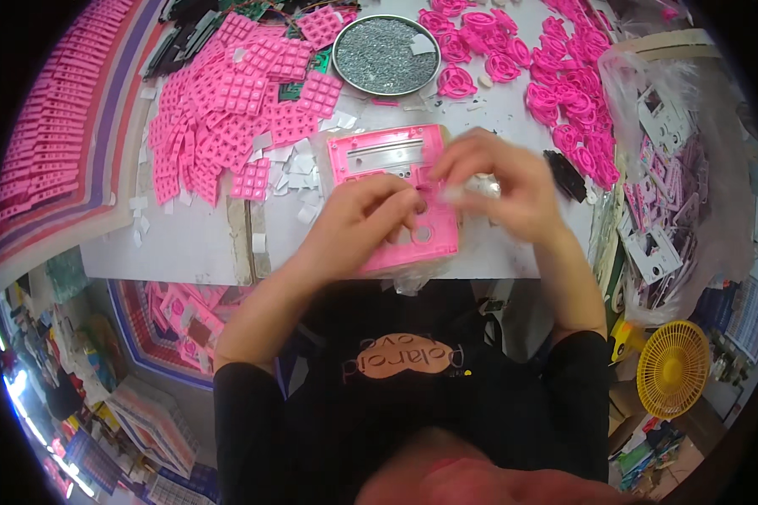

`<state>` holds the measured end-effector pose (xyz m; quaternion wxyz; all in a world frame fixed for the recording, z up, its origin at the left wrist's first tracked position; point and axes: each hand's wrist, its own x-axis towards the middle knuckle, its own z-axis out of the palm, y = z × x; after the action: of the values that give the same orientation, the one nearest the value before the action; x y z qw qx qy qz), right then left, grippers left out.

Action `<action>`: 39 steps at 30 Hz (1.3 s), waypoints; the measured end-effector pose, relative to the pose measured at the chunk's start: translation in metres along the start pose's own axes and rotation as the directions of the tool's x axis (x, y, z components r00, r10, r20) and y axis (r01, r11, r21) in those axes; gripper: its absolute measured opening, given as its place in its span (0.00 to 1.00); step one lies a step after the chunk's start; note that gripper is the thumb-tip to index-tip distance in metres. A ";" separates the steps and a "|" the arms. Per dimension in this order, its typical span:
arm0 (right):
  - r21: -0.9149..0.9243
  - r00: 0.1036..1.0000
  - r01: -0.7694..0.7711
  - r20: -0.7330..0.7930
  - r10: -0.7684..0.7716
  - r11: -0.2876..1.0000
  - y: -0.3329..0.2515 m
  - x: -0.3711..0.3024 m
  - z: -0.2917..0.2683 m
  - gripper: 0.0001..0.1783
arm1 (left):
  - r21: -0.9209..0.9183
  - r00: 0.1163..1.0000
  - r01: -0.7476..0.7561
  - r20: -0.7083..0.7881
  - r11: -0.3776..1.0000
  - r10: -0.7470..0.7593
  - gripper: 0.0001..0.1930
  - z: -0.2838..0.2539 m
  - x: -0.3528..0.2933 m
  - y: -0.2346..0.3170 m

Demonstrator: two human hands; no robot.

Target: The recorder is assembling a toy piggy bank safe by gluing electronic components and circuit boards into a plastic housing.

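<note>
A pink plastic casing (443,231) lies on the table before me, with a silvery strip (387,154) across its upper part and a round hole lower down. My left hand (360,220) rests over the casing's left middle, its thumb and fingers pinched together at the surface; whatever they hold is hidden. Over the right edge of the casing is my right hand (507,187), slightly blurred, its fingers curled toward the thumb; a small thing between them cannot be made out. Clear plastic film (413,276) shows beneath the casing.
Pink keypad pieces (219,118) are heaped at the left, with white paper bits (299,181) beside them. A round tin of small screws (386,57) stands at the back. Pink ring-shaped parts (568,93) spread rightward, near a black piece (566,175) and a parts-filled plastic bag (661,185).
</note>
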<state>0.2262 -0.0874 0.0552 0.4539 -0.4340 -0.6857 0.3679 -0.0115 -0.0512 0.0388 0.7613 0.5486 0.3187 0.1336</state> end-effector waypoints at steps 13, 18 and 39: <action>-0.238 0.959 -0.085 -0.282 0.015 0.968 -0.015 -0.010 0.049 0.07 | 0.600 0.815 -0.297 -0.247 0.743 0.524 0.09 0.019 -0.008 -0.011; -0.550 0.999 -0.037 0.002 0.045 0.834 0.000 -0.027 0.034 0.08 | 0.919 0.835 -0.324 0.168 0.222 0.524 0.12 0.005 -0.016 -0.034; -0.658 0.964 -0.267 -0.198 0.180 0.704 0.009 -0.035 0.075 0.09 | 0.898 0.862 -0.343 0.184 0.278 0.472 0.12 0.002 -0.016 -0.042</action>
<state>0.1651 -0.1249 0.0122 0.2559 -0.6704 -0.6864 0.1181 -0.0281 -0.0764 0.0062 0.2553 0.9250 0.2317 0.1601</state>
